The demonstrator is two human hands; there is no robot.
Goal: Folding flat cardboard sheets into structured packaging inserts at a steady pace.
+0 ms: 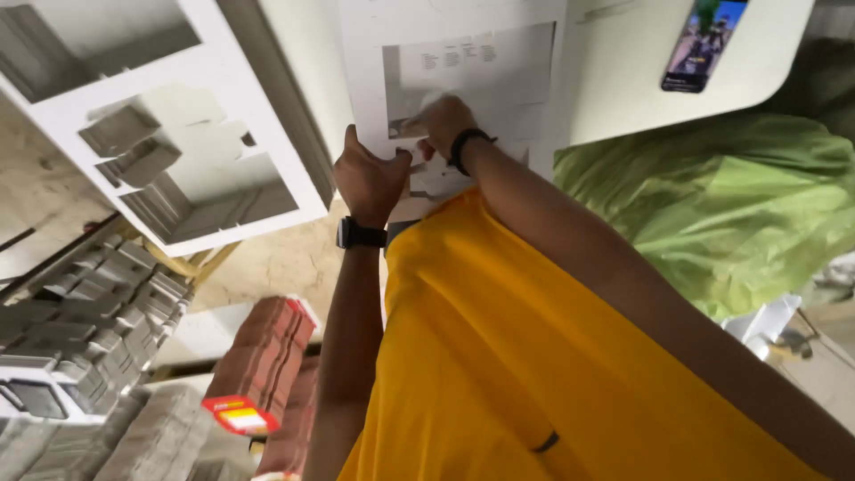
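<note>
A white die-cut cardboard sheet [463, 62] with a printed grey panel lies on a white table [623, 80] in front of me. My left hand [370, 183], with a black watch on the wrist, grips the sheet's near edge. My right hand [445, 123], with a black band on the wrist, is bent over the middle of the sheet. Its fingers pinch a part of the sheet near the left hand; they are blurred. My yellow shirt [534, 374] fills the lower middle of the view.
A phone [704, 40] with a lit screen lies on the table at the far right. A green plastic bag [730, 205] bulges on the right. On the left are a punched-out white cardboard frame [258, 107], stacks of flat grey boxes [98, 303] and a red stack [263, 356].
</note>
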